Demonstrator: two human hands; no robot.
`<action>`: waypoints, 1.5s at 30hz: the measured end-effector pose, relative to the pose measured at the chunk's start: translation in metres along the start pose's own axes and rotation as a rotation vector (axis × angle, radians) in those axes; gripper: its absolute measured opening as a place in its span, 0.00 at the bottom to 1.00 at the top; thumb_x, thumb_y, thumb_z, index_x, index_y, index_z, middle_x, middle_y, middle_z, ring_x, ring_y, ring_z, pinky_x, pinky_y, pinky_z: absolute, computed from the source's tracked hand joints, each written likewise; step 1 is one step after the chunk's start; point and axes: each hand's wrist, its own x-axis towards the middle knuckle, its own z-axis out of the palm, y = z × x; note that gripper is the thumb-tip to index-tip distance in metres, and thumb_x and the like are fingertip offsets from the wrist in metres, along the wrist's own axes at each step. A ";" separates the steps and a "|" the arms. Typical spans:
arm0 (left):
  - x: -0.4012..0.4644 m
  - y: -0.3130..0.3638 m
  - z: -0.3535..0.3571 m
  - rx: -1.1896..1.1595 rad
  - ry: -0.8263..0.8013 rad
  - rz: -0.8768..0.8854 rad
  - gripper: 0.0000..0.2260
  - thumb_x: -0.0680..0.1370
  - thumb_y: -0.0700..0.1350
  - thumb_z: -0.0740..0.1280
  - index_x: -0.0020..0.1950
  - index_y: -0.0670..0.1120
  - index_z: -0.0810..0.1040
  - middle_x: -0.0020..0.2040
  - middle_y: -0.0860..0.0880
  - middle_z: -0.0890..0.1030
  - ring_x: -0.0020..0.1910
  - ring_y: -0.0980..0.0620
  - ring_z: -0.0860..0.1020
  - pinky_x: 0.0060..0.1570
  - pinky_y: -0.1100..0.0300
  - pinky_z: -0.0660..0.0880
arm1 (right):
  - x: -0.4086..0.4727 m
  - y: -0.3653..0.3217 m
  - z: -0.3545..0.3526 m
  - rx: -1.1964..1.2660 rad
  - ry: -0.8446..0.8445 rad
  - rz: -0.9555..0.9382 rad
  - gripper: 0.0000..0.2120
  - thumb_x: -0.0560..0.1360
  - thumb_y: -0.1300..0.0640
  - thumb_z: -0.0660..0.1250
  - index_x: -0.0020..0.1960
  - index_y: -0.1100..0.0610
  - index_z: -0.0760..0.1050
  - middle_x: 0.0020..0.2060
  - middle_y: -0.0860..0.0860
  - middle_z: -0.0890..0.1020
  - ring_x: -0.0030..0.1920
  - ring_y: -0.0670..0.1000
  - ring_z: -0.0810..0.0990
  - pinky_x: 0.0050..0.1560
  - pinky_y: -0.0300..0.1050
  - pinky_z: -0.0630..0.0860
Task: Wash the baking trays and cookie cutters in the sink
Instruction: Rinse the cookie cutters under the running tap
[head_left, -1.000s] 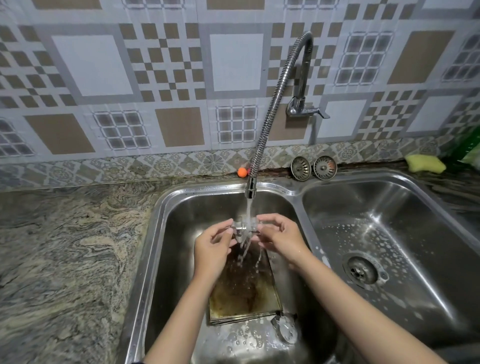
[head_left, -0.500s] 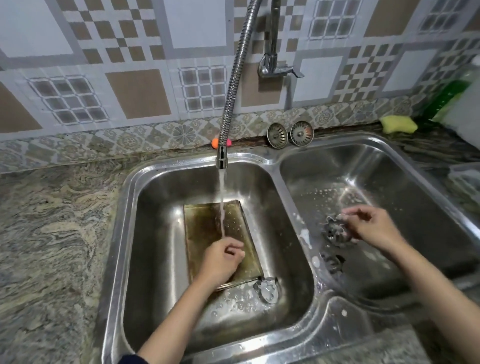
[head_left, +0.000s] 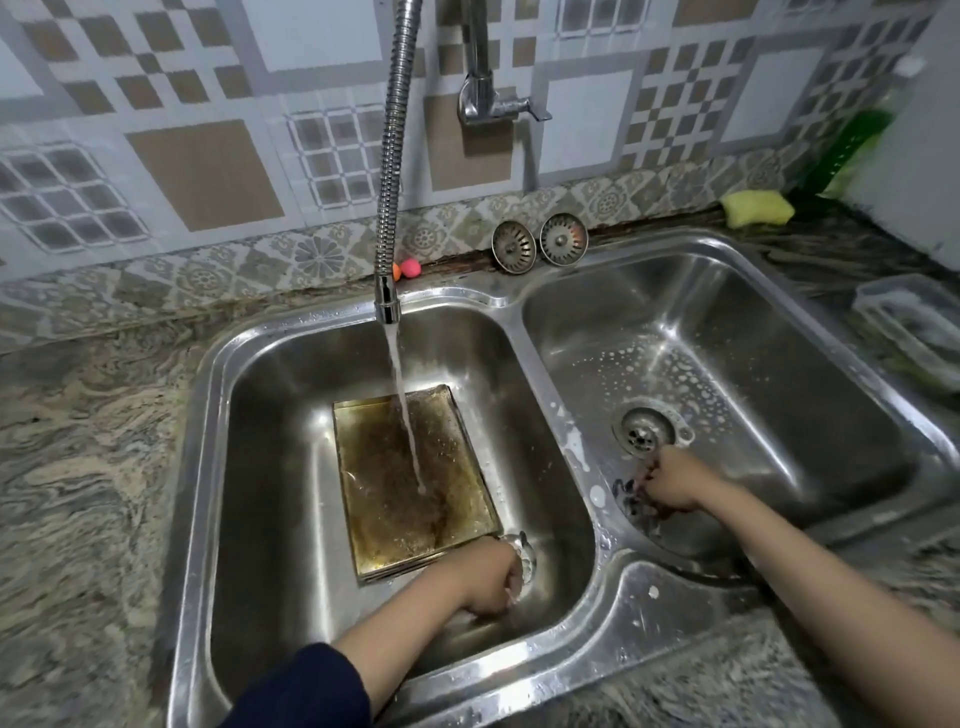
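The left hand (head_left: 493, 574) reaches down into the left basin of the double stainless-steel sink (head_left: 558, 415), its fingers curled round a small round metal cookie cutter with a scalloped edge (head_left: 525, 552) on the basin floor. A dark blue sleeve (head_left: 306, 691) covers that forearm near the bottom edge of the view.

The right hand (head_left: 672, 486) is down in the right basin, fingers bent over a small dark metal cookie cutter (head_left: 628, 496) that lies against the basin's near-left slope; the fingertips touch it, but whether they truly grip it cannot be told.

Just beyond and left of the left hand, touching the scalloped cutter's side of the basin floor, lies a stack of rectangular baking trays with brown, stained bottoms (head_left: 410, 483). A stream of water (head_left: 402, 405) falls onto the top tray from the flexible coiled chrome tap hose (head_left: 392, 171).

Just beyond the right hand sits the round drain (head_left: 644, 428) of the right basin, with soap foam spots around it.

Farther back, on the marbled stone desk (head_left: 83, 493) against the patterned tile wall, stand two round metal sink strainers (head_left: 540, 244), and left of them, behind the hose tip, a small pink and orange object (head_left: 408, 267). Far to the right lie a yellow sponge (head_left: 758, 208) and a clear plastic container (head_left: 914, 322).
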 end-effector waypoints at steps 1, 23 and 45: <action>0.000 -0.002 0.000 -0.031 0.012 -0.003 0.12 0.72 0.35 0.64 0.52 0.43 0.82 0.51 0.44 0.83 0.52 0.46 0.79 0.49 0.59 0.74 | -0.001 0.000 -0.003 0.001 0.021 -0.001 0.11 0.73 0.63 0.64 0.32 0.56 0.74 0.30 0.50 0.78 0.35 0.51 0.77 0.34 0.41 0.71; -0.066 -0.044 -0.078 -0.751 0.918 0.064 0.15 0.67 0.46 0.77 0.32 0.52 0.69 0.33 0.58 0.76 0.32 0.60 0.73 0.37 0.63 0.71 | -0.046 -0.144 0.006 0.530 -0.058 -0.838 0.19 0.73 0.66 0.70 0.56 0.45 0.79 0.52 0.46 0.83 0.53 0.45 0.81 0.60 0.41 0.75; -0.057 -0.048 -0.100 -1.161 1.232 0.050 0.04 0.73 0.36 0.71 0.44 0.45 0.80 0.39 0.54 0.83 0.36 0.52 0.82 0.42 0.53 0.78 | -0.013 -0.185 0.029 0.843 0.199 -0.716 0.12 0.72 0.62 0.72 0.53 0.49 0.79 0.37 0.48 0.80 0.38 0.51 0.77 0.50 0.53 0.80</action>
